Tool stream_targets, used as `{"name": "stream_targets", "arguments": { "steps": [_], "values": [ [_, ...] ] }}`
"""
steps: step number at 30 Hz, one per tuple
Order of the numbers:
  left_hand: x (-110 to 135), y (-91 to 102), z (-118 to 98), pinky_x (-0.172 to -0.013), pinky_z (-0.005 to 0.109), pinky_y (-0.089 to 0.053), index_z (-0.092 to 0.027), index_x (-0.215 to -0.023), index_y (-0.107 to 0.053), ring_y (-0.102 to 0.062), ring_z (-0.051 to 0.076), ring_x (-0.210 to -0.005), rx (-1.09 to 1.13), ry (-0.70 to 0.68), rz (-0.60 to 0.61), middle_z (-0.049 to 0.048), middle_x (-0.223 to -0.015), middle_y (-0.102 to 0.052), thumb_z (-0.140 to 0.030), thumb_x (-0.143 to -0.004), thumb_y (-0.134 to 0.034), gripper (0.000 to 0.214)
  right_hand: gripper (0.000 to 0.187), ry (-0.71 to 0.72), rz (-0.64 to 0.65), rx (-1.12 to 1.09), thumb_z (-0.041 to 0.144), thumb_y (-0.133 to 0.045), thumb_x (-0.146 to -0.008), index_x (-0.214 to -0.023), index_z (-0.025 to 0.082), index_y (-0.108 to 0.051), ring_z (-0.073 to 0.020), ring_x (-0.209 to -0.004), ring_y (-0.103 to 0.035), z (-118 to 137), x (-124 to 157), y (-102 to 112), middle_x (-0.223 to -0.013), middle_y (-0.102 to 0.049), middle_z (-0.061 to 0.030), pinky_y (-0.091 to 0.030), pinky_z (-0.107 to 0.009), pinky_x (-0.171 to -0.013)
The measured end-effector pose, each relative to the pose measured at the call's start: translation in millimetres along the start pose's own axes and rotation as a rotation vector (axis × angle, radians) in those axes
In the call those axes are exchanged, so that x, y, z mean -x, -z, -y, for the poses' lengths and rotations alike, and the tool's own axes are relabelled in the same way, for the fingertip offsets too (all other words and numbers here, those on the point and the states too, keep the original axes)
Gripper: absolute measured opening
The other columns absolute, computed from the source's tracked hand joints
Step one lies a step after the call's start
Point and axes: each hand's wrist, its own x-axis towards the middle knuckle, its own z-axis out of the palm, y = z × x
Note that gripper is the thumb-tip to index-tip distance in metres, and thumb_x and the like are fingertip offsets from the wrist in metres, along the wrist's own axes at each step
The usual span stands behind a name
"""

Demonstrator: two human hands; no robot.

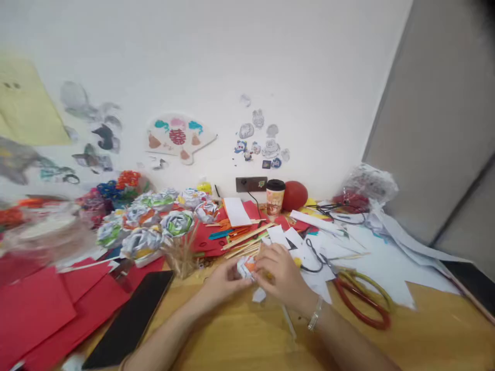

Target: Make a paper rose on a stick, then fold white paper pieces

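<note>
Between my two hands, over the near middle of the wooden table, is a small paper flower (246,267) of white paper with orange marks. My left hand (224,281) grips it from the left, thumb in front. The fingers of my right hand (279,270) close on its right side. A small white paper scrap (259,294) lies just below the flower. A thin pale stick (289,322) rests on the table under my right wrist. To the left stand several finished-looking paper flowers (177,222) in the same white paper, with green, orange and yellow marks.
Red-handled scissors (361,304) lie right of my right hand, among white paper sheets (381,265). Wooden sticks (247,238), a paper cup (275,200) and a red ball-like object (295,196) are behind. Red paper (34,309) and a black slab (129,319) lie left.
</note>
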Motion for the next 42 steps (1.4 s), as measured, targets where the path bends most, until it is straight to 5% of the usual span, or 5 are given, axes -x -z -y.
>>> {"name": "stream_targets", "arguments": {
  "steps": [9,16,22,30,42],
  "values": [
    [-0.4,1.7,8.2,-0.083,0.034,-0.044,-0.013,-0.099,-0.059,-0.058,0.022,-0.089,0.043,-0.031,0.024,0.0072,-0.098,-0.066,-0.034,-0.061,-0.078,0.048,0.016,0.154,0.024,0.178,0.014,-0.053,-0.082,-0.068,0.019,-0.055,-0.0175,-0.079,-0.047,1.6,-1.3,-0.8,-0.072,-0.061,-0.0011,-0.034,-0.035,-0.075],
    [0.1,7.8,1.8,-0.081,0.031,-0.044,-0.014,-0.101,-0.060,-0.058,0.021,-0.086,0.010,-0.023,0.020,0.0066,-0.097,-0.066,-0.036,-0.062,-0.077,0.048,0.008,-0.127,0.008,-0.228,0.023,-0.061,-0.081,-0.074,0.021,-0.059,-0.0178,-0.080,-0.051,2.3,-4.9,6.4,-0.078,-0.062,-0.0016,-0.039,-0.034,-0.074],
    [2.7,5.9,-2.2,-0.079,0.031,-0.043,-0.014,-0.096,-0.062,-0.057,0.021,-0.086,-0.009,-0.028,-0.005,0.0057,-0.094,-0.066,-0.039,-0.059,-0.078,0.047,0.015,-0.213,0.013,-0.323,0.029,-0.065,-0.079,-0.069,0.021,-0.057,-0.0180,-0.081,-0.052,2.3,-4.7,1.7,-0.075,-0.059,-0.0006,-0.040,-0.033,-0.075],
    [3.1,4.4,-7.9,-0.071,0.027,-0.043,-0.013,-0.089,-0.061,-0.055,0.015,-0.070,0.044,-0.062,0.038,0.0025,-0.079,-0.064,-0.042,-0.061,-0.076,0.043,0.003,-0.034,-0.015,-0.155,0.021,-0.059,-0.082,-0.079,0.021,-0.060,-0.0188,-0.083,-0.049,0.1,-4.7,8.3,-0.084,-0.062,-0.0032,-0.038,-0.036,-0.076],
    [4.6,2.5,-7.0,-0.079,0.033,-0.043,-0.013,-0.099,-0.061,-0.058,0.020,-0.082,0.066,-0.032,0.065,0.0076,-0.094,-0.066,-0.043,-0.062,-0.076,0.050,0.012,0.160,-0.067,0.115,0.014,-0.050,-0.084,-0.075,0.019,-0.055,-0.0158,-0.074,-0.046,2.8,-3.7,3.2,-0.076,-0.063,-0.0009,-0.034,-0.035,-0.076]
  ]
}}
